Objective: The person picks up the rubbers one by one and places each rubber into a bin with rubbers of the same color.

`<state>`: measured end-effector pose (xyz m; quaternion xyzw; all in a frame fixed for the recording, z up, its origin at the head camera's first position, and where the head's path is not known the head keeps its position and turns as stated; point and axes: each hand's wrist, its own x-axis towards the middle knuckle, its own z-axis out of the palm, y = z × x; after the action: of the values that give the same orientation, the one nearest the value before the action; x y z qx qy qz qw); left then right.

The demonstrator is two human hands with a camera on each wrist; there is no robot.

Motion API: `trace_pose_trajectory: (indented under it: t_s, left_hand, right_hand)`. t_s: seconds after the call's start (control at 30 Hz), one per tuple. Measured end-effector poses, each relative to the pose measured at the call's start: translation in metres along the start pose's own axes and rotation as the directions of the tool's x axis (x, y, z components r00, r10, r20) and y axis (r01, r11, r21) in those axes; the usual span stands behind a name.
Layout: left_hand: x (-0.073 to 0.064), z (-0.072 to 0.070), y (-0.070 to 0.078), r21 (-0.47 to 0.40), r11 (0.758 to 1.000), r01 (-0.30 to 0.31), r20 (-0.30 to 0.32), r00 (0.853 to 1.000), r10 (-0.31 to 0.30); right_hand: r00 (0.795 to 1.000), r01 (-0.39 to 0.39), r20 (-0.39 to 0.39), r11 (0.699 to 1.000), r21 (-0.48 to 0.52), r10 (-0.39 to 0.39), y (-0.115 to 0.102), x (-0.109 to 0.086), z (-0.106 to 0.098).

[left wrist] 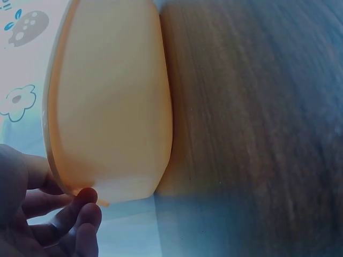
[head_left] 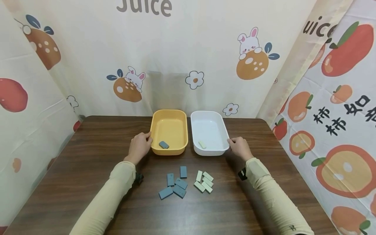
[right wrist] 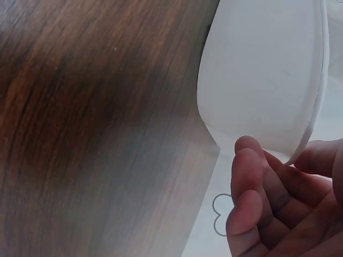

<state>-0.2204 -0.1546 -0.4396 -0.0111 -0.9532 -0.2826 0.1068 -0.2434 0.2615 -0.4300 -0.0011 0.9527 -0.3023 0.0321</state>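
My left hand (head_left: 139, 147) pinches the left rim of a yellow bin (head_left: 168, 129), close to its front corner. A dark blue-grey block (head_left: 164, 145) lies inside that bin. On the other side, my right hand (head_left: 241, 148) pinches the right rim of a white bin (head_left: 207, 127), which holds one pale green block (head_left: 202, 144). Both wrist views show fingers (left wrist: 83, 201) and thumb meeting at a bin's edge; in the right wrist view the curled fingers (right wrist: 249, 166) sit by the white rim. The two bins stand side by side, slightly apart.
Several blue-grey blocks (head_left: 181, 183) lie loosely grouped in front of the yellow bin. Several pale green blocks (head_left: 207, 181) are clustered to their right. The dark wooden table (head_left: 141, 209) ends at a printed curtain (head_left: 176, 49) behind the bins.
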Motion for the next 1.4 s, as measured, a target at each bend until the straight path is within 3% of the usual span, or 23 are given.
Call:
trace_pose_trajectory:
  t_s: [0.63,1.0,1.4]
  left_hand:
    - [0.001,-0.001,0.001,0.007,1.000,-0.003,0.008,1.000,0.003]
    - [0.001,0.000,-0.001,-0.002,1.000,-0.009,0.007,1.000,0.009]
    - [0.002,0.001,-0.002,-0.007,1.000,-0.010,0.008,1.000,0.010]
  right_hand:
    - [1.000,-0.016,0.006,0.999,0.045,0.015,0.002,-0.006,-0.011]
    - [0.991,0.080,-0.109,0.997,-0.006,-0.080,-0.008,-0.011,-0.013]
    - [0.972,0.210,-0.108,0.978,0.013,-0.208,-0.025,-0.019,-0.013]
